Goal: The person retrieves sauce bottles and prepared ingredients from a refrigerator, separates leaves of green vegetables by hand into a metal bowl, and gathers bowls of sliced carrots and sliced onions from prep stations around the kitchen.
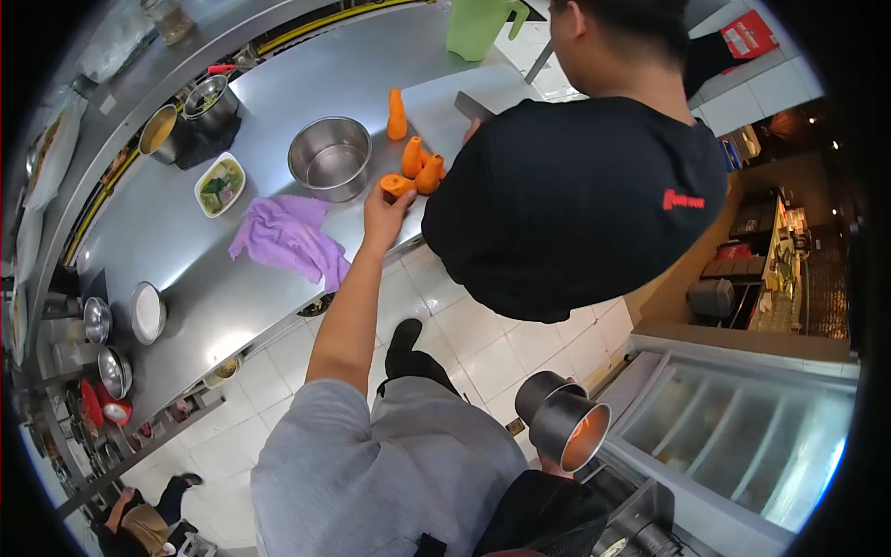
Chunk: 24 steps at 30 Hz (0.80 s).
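Note:
My left hand (383, 218) reaches over the counter's edge, fingers closed on a peeled carrot (397, 185). Several more peeled carrots (430, 174) lie beside it, and another carrot (396, 114) stands further back. Left of that hand is a wide steel pot (330, 158) with nothing visible in it. A crumpled purple cloth (290, 237) lies nearby. Low at my right side, my right hand (554, 467), mostly hidden, grips two metal canisters (563, 413) held together. Something orange shows inside the nearer one.
A co-worker in a black shirt (575, 204) stands close on the right, holding a knife (475, 106) over a white cutting board (464, 97). A green jug (480, 28), food tub (221, 185) and small pots (211, 100) stand on the steel counter. A glass-topped freezer (733, 427) is at right.

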### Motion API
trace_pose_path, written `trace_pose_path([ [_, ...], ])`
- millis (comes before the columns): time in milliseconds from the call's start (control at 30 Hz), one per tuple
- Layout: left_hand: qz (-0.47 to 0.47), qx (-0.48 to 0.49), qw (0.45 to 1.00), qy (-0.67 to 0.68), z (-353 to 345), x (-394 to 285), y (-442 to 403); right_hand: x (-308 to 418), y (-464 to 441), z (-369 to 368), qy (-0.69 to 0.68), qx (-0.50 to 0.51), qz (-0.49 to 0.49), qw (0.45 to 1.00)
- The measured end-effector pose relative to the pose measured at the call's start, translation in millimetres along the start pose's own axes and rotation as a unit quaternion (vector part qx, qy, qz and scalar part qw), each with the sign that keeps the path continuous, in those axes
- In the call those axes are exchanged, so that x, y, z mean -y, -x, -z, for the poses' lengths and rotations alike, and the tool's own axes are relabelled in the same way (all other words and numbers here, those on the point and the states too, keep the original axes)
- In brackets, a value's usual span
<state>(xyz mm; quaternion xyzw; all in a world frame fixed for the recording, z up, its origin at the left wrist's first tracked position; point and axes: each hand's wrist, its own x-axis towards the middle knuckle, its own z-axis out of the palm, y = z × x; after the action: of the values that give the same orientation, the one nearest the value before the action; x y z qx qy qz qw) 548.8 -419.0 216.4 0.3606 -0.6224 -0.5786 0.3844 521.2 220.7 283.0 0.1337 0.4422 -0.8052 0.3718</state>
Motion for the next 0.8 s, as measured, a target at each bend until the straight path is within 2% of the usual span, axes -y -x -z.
trace_pose_path([
  [33,-0.018,-0.001,0.998,0.066,3.2,-3.6,2.0,5.0,-5.6,0.2,0.001,-0.004,-0.006,1.0],
  [167,0.005,0.025,0.992,0.125,27.8,-12.7,13.4,18.6,-24.6,5.6,0.003,-0.015,-0.027,1.0],
  [267,0.116,0.077,0.928,0.347,49.8,-10.7,24.1,28.7,-36.5,13.4,0.004,-0.022,-0.046,0.999],
  [300,0.118,0.072,0.93,0.342,58.1,-12.9,30.9,33.4,-40.3,17.2,0.003,-0.022,-0.051,0.998],
  [367,0.187,0.136,0.849,0.475,67.2,-23.4,44.9,38.9,-52.2,25.3,-0.003,-0.019,-0.06,0.998],
  [400,0.207,0.124,0.835,0.494,67.2,-28.6,52.7,42.0,-56.5,32.1,-0.011,-0.018,-0.058,0.998],
  [467,0.286,0.196,0.815,0.464,81.0,-21.3,71.1,48.6,-69.8,46.6,-0.024,-0.021,-0.051,0.998],
  [533,0.368,0.229,0.827,0.358,91.8,-3.2,93.2,57.6,-90.1,61.3,-0.04,-0.018,-0.042,0.998],
  [567,0.432,0.268,0.803,0.313,100.8,9.1,108.7,64.8,-99.3,71.1,-0.045,-0.016,-0.042,0.998],
  [600,0.502,0.256,0.787,0.249,106.9,27.6,124.1,73.2,-113.3,78.7,-0.051,-0.012,-0.043,0.998],
  [633,0.643,0.146,0.724,0.203,96.0,24.6,142.1,83.2,-126.4,93.1,-0.053,-0.007,-0.044,0.998],
  [667,0.648,0.226,0.722,0.085,91.5,33.0,161.6,95.1,-137.2,102.7,-0.058,-0.005,-0.049,0.997],
  [700,0.682,0.271,0.677,-0.059,83.4,44.2,181.4,108.1,-149.3,114.3,-0.058,0.0,-0.049,0.997],
  [800,0.69,0.382,0.549,-0.278,28.3,58.0,256.4,148.9,-182.4,145.1,-0.066,0.006,-0.049,0.997],
])
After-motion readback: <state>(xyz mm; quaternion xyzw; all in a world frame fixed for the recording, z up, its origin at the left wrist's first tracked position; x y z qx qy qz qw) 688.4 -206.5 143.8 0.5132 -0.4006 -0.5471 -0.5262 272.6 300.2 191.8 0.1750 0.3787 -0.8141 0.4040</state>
